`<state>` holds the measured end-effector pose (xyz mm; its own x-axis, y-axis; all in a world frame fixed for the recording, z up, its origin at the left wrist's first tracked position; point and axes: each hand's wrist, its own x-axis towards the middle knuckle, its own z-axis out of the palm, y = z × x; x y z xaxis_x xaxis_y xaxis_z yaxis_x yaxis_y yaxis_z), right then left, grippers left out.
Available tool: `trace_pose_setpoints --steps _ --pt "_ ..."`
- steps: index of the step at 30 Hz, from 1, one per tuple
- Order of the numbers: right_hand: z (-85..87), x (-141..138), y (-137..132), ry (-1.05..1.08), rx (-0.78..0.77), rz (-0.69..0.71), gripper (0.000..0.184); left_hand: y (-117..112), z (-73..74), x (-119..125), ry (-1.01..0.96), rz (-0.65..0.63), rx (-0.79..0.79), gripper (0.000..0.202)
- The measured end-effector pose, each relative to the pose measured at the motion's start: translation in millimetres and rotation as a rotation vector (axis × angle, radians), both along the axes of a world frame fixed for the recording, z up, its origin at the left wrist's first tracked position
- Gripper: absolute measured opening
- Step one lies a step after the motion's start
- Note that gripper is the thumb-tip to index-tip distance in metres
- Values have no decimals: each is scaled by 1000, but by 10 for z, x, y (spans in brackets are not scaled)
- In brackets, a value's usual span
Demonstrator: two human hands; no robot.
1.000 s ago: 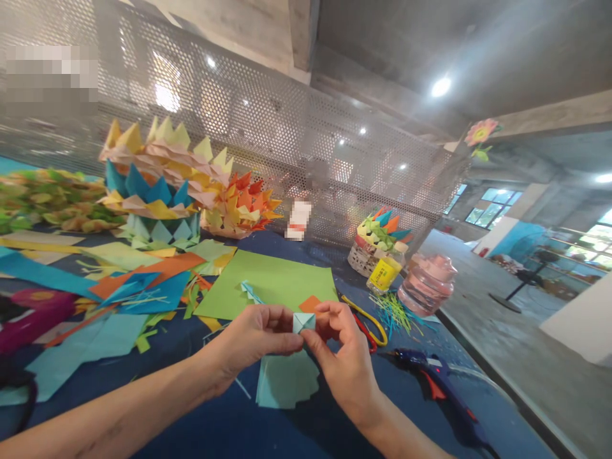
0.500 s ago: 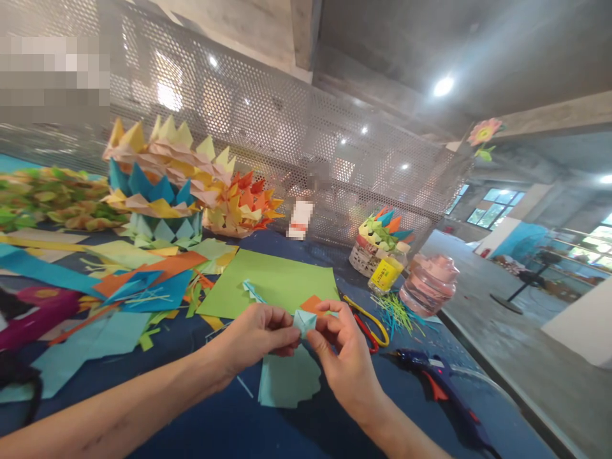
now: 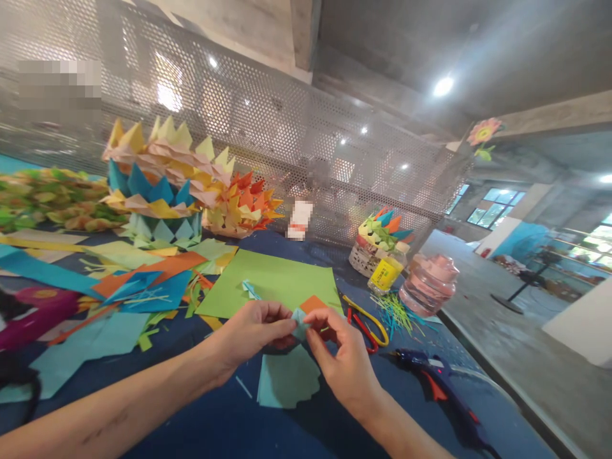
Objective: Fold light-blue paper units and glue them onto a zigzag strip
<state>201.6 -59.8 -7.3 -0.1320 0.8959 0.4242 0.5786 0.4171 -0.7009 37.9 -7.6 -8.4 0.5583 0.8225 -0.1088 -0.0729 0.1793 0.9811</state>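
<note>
Between my two hands is a small folded piece of light blue paper [image 3: 299,324]. My left hand [image 3: 265,326] pinches its left side, thumb on top. My right hand [image 3: 340,344] grips the right side between thumb and fingers, covering part of it. Just below lies a stack of light blue paper squares [image 3: 288,379] on the dark blue table. Behind the hands, a green sheet [image 3: 272,275] carries a small folded light blue strip [image 3: 249,290] and an orange paper square [image 3: 314,303], partly hidden by my right hand.
Scissors [image 3: 370,324] and a dark blue glue gun [image 3: 440,376] lie at right, near a yellow-labelled bottle [image 3: 386,273] and a pink bottle [image 3: 429,285]. Paper scraps [image 3: 109,341] and a magenta glue gun [image 3: 45,313] cover the left. Folded-paper crowns [image 3: 153,191] stand behind.
The folded paper has been turned and pressed narrower, so its flat creased face shows less. My right fingers have shifted left over it, closer to my left hand.
</note>
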Motion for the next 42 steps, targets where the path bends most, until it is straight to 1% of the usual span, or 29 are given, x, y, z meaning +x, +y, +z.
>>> trace_pose_setpoints --steps 2,5,8,11,14,18,21,25,29,33,39,42 --pt "2 -5 -7 -26 -4 0 15 3 2 -5 -13 9 -20 26" --pt "4 -9 -9 -55 0 -14 14 3 4 -7 -47 4 -51 28" --pt "1 -10 -5 -18 -31 -26 9 -10 4 -9 -78 0 -79 28" --pt "2 -11 -4 42 -64 -38 6 -29 5 -16 -114 -53 -98 26" --pt "18 -15 -10 42 -63 -57 8 -30 -1 -17 -101 -88 -76 25" --pt "35 -14 -11 -17 14 -59 7 -11 -9 -9 -81 -82 -57 25" --pt "30 -8 -1 -16 47 -44 3 -12 9 -7 -48 -87 -21 22" --pt "25 -7 1 15 -13 -36 10 -30 28 -9 -17 -119 27 19" --pt "26 -11 -7 63 -89 -52 9 -17 -18 -1 -16 -120 50 19" --pt "32 -16 -5 87 -96 -72 13 4 -57 11 -4 -116 80 20" --pt "34 -15 -4 77 -96 -55 6 -17 -6 11 27 -112 71 20" --pt "30 -14 -4 89 -95 -43 9 -17 1 16 36 -111 100 21"
